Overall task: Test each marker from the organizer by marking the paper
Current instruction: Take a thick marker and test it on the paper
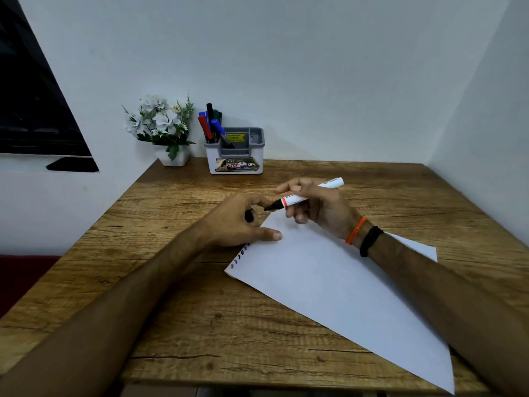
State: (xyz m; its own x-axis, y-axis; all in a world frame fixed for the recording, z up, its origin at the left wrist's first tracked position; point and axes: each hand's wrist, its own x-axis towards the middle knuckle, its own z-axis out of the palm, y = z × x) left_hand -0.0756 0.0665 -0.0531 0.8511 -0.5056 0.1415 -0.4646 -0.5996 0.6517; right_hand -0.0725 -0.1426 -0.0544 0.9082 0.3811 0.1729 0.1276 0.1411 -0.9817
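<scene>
The right hand [317, 209] gripped a white marker [307, 194] with an orange band, fingers curled round the barrel, its dark tip aimed left and down toward the top corner of the paper [329, 282]. Whether the tip touched the sheet could not be told. An orange band and a black band sat on that wrist.

The left hand [243, 222] lay just beside the marker tip, its fingers curled round a small black cap [249, 215], with the thumb stretched out flat on the left edge of the paper. The 2 hands were close together, almost touching at the marker tip.

The paper lay at a slant on the wooden table [171, 310], and a row of small blue and dark marks [240, 255] ran along its left edge just under the left thumb.

At the far edge of the table, well apart from the hands, stood the white and grey organizer [236, 151], with red, blue, black and green markers [210, 124] upright in its left compartment. A white pot of white flowers [161, 124] stood just left of it, against the wall.
</scene>
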